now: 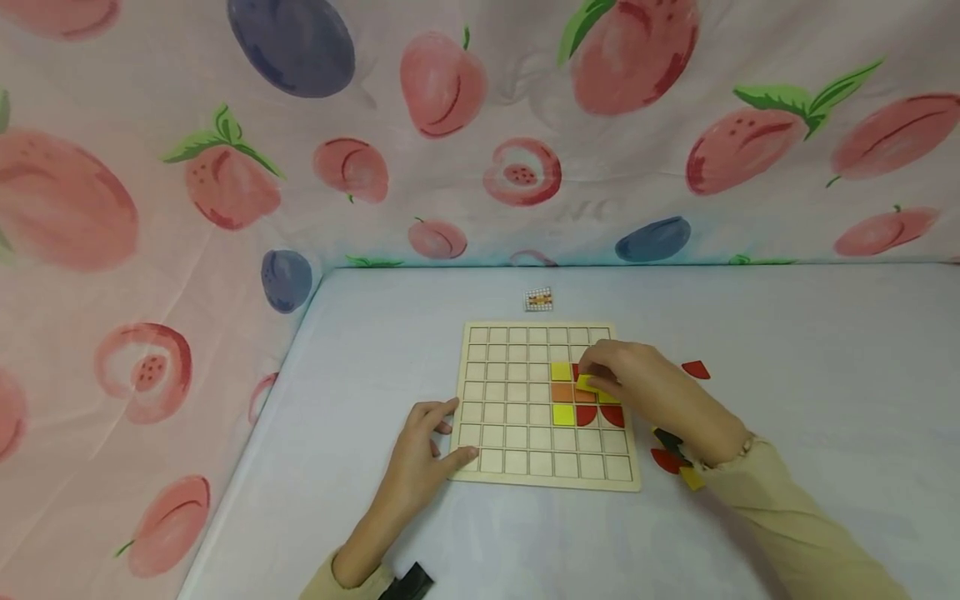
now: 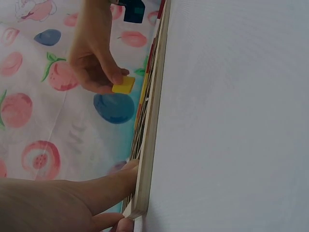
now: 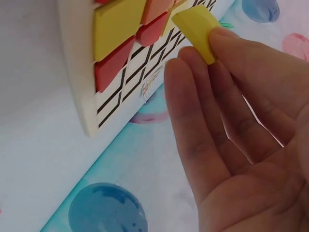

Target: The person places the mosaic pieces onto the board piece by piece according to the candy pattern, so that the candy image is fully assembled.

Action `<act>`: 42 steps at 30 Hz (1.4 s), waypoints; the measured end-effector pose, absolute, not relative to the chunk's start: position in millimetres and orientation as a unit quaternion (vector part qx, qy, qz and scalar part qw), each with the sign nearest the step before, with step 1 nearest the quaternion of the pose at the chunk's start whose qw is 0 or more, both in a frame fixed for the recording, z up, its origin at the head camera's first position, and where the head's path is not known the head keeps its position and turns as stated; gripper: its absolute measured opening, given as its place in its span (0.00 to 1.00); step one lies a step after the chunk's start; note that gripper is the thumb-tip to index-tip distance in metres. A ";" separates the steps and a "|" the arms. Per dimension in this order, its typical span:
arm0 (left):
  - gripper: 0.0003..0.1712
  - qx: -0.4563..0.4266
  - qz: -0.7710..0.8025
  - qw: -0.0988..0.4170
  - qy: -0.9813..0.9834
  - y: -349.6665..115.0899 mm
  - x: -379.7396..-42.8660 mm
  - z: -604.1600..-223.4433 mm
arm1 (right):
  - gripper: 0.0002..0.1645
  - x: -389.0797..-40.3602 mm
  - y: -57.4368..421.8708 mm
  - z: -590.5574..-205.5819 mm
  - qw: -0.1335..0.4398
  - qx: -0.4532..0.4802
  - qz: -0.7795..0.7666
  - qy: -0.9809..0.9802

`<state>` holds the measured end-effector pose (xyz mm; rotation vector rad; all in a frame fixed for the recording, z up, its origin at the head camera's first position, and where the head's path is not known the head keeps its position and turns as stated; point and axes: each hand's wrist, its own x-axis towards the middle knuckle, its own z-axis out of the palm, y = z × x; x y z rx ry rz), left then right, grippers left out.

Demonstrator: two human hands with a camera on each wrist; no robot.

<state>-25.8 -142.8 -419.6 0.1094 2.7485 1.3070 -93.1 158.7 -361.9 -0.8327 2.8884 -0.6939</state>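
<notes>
A pale wooden grid board (image 1: 504, 460) lies flat on the table. My left hand (image 1: 416, 446) rests at its left edge, fingers spread and the thumb lying on the lower left corner. Over the right half of the board, my right hand (image 1: 637, 379) pinches a yellow square tile (image 3: 197, 24) between thumb and fingers. Below it, coloured tiles sit in the grid: a yellow square (image 1: 561, 372), an orange square (image 1: 562, 392), another yellow square (image 1: 563, 414) and red rounded pieces (image 1: 612, 415). The right hand partly covers several tiles there.
Right of the board lie loose pieces: a red piece (image 1: 696, 369), another red piece (image 1: 665, 461), a dark piece (image 1: 670, 442) and a yellow piece (image 1: 692, 478). A small patterned card (image 1: 538, 299) lies behind the board. Fruit-print cloth (image 1: 435, 183) hangs behind and at left.
</notes>
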 end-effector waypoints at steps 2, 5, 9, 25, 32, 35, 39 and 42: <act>0.38 0.036 0.430 0.049 0.901 -143.1 -25.8 -419.2 | 0.07 -94.4 155.6 -362.3 0.031 -0.273 -0.229 0.934; 0.39 0.035 0.429 0.051 0.901 -142.8 -25.8 -418.5 | 0.07 -96.6 150.6 -362.5 0.035 -0.274 -0.237 0.932; 0.39 0.033 0.427 0.052 0.902 -141.7 -26.0 -418.6 | 0.06 -99.1 145.3 -362.9 0.036 -0.273 -0.244 0.930; 0.38 0.045 0.430 0.048 0.901 -141.8 -26.3 -418.6 | 0.05 -115.6 126.8 -362.5 0.032 -0.282 -0.250 0.926; 0.38 0.045 0.429 0.049 0.901 -141.6 -25.5 -417.6 | 0.03 -121.2 118.8 -365.2 0.036 -0.297 -0.258 0.919; 0.39 0.042 0.427 0.048 0.902 -141.9 -24.9 -417.7 | 0.02 -123.8 114.3 -366.5 0.038 -0.303 -0.257 0.917; 0.39 0.042 0.426 0.046 0.902 -142.2 -24.6 -417.2 | 0.03 -127.2 110.5 -369.4 0.042 -0.311 -0.252 0.915; 0.39 0.043 0.426 0.045 0.903 -142.2 -24.7 -417.2 | 0.03 -129.0 109.4 -372.3 0.047 -0.316 -0.247 0.915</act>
